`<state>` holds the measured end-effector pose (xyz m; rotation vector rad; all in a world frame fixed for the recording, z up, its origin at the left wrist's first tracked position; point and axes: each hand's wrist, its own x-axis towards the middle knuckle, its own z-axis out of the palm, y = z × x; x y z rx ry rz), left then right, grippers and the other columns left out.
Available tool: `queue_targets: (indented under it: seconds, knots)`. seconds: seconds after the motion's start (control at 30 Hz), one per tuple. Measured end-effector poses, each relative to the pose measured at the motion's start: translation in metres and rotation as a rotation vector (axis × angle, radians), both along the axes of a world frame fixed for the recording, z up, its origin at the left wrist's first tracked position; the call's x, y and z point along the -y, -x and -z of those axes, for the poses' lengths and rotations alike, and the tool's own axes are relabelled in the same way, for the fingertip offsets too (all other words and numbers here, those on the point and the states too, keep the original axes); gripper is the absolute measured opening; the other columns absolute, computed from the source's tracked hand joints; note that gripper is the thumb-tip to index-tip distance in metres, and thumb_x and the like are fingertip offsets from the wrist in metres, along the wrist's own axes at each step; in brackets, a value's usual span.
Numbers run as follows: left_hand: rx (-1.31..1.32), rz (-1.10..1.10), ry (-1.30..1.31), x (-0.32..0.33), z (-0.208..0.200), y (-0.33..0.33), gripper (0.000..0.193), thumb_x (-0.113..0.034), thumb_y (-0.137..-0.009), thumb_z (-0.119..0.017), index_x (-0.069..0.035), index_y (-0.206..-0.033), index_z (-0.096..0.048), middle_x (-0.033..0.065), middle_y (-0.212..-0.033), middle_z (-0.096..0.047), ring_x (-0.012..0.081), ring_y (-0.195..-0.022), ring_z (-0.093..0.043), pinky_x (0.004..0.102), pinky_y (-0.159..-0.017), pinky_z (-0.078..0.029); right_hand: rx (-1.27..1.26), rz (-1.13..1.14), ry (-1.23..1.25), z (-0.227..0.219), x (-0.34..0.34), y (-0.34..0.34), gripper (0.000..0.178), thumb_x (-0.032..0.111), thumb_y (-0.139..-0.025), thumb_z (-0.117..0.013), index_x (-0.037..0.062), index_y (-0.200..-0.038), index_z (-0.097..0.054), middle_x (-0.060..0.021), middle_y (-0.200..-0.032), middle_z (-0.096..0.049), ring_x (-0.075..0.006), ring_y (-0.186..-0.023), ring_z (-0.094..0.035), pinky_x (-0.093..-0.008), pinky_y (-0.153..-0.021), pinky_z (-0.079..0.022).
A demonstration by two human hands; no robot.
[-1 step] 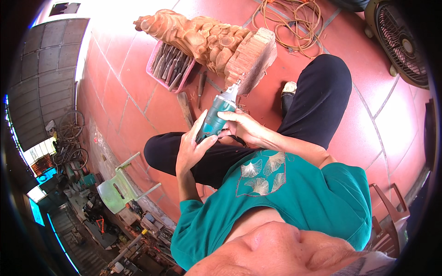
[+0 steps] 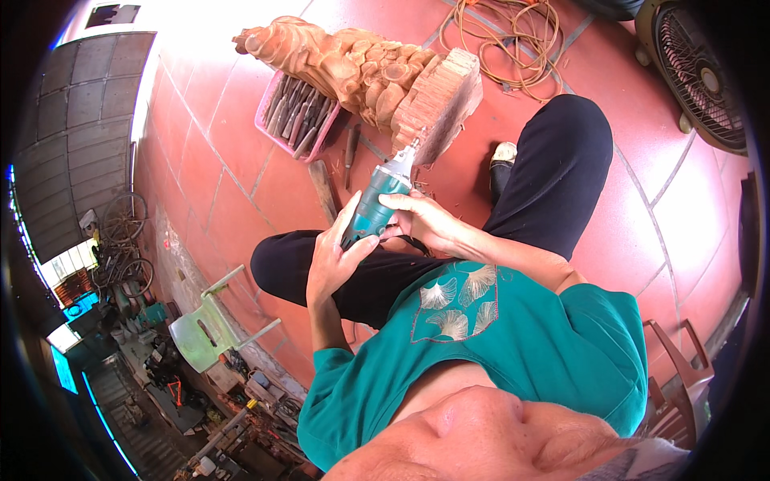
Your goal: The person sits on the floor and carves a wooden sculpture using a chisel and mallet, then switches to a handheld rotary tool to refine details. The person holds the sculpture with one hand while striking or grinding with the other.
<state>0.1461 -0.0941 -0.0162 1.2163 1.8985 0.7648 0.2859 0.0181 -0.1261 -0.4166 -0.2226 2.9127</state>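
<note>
Between my two hands is a teal die grinder (image 2: pixel 373 207) with a silver nose, its tip pointing up and away from me. My left hand (image 2: pixel 330 255) wraps the rear of its body from the left side. From the right, my right hand (image 2: pixel 423 218) grips it, thumb on the casing. Just beyond the tip lies a carved wooden sculpture (image 2: pixel 365 74) on its side, its rough block base (image 2: pixel 439 100) toward me. I cannot tell whether the tip touches the wood.
A pink basket (image 2: pixel 267 128) of chisels stands left of the sculpture, with a loose chisel (image 2: pixel 351 154) and a wooden bar (image 2: pixel 323 191) nearby. Orange cord (image 2: pixel 513 44) coils at the far right, near a fan (image 2: pixel 699 76). A green chair (image 2: pixel 204 333) stands at left, a brown chair (image 2: pixel 682 377) at right.
</note>
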Motion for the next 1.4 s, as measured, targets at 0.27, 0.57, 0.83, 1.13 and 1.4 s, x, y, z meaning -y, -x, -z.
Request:
queue_targets:
  seconds: [0.27,0.57,0.83,1.13,1.4]
  knots:
    - [0.010,0.014,0.010,-0.006,-0.002,0.002,0.068,-0.017,-0.088,-0.072,0.002,-0.147,-0.045,0.0207,-0.117,-0.068,0.0205,-0.102,-0.068,0.0341,-0.092,-0.052,-0.005,0.024,0.005,0.005,-0.001,0.002,0.041,0.029,-0.093,-0.072,0.0096,-0.125,-0.055,-0.0089,-0.117,-0.067,-0.0244,-0.105,-0.068,-0.0441,-0.092,-0.055]
    - [0.018,-0.009,0.010,-0.006,0.000,0.002,0.068,-0.017,-0.087,-0.072,0.000,-0.148,-0.045,0.0211,-0.114,-0.069,0.0212,-0.101,-0.069,0.0342,-0.091,-0.052,-0.012,0.027,0.005,0.003,-0.004,0.003,0.039,0.027,-0.094,-0.072,0.0102,-0.125,-0.055,-0.0082,-0.116,-0.066,-0.0242,-0.107,-0.066,-0.0461,-0.093,-0.055]
    - [0.002,-0.013,-0.008,-0.003,0.006,0.004,0.067,-0.015,-0.088,-0.072,0.000,-0.148,-0.045,0.0195,-0.120,-0.068,0.0229,-0.105,-0.069,0.0347,-0.093,-0.052,-0.009,0.015,0.003,0.002,-0.005,0.004,0.042,0.028,-0.093,-0.072,0.0100,-0.126,-0.054,-0.0085,-0.117,-0.065,-0.0248,-0.109,-0.066,-0.0471,-0.094,-0.055]
    - [-0.005,-0.010,-0.033,-0.002,0.006,0.003,0.066,-0.015,-0.088,-0.071,0.001,-0.147,-0.046,0.0196,-0.121,-0.068,0.0231,-0.106,-0.069,0.0350,-0.093,-0.052,-0.012,0.023,-0.007,0.009,-0.001,0.006,0.042,0.028,-0.093,-0.072,0.0087,-0.125,-0.054,-0.0086,-0.116,-0.066,-0.0245,-0.105,-0.067,-0.0442,-0.089,-0.057]
    - [0.034,-0.022,0.043,-0.008,-0.002,0.001,0.067,-0.016,-0.087,-0.069,0.004,-0.146,-0.045,0.0188,-0.125,-0.065,0.0219,-0.112,-0.065,0.0352,-0.098,-0.049,-0.005,0.021,0.005,0.003,-0.004,0.004,0.041,0.028,-0.093,-0.072,0.0088,-0.125,-0.055,-0.0090,-0.117,-0.066,-0.0244,-0.107,-0.067,-0.0450,-0.093,-0.055]
